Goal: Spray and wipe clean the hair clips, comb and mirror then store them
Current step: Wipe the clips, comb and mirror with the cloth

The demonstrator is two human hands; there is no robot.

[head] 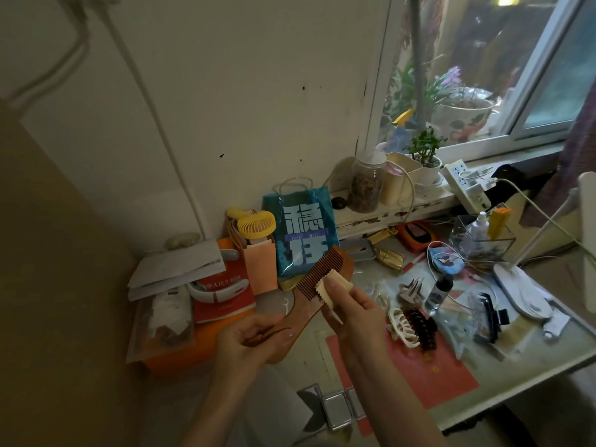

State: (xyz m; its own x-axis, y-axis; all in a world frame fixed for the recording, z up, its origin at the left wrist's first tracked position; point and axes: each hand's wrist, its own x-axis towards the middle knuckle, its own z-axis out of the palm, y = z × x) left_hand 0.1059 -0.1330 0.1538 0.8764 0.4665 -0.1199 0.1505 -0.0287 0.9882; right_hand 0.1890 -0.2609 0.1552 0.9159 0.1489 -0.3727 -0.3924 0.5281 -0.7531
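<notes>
Cluttered tabletop (516,359) under a window, low light. Left to right: red book (222,295) at the back left; left hand (251,340) gripping the handle of the wooden comb (309,291), held up above the tabletop, teeth angled up-right; right hand (351,317) pinching a cream cloth (332,287) pressed against the comb teeth; folding mirror (335,408) lying flat at the near edge; white and dark hair clips (412,324) just right of the right hand; small spray bottle (438,293) upright behind them
</notes>
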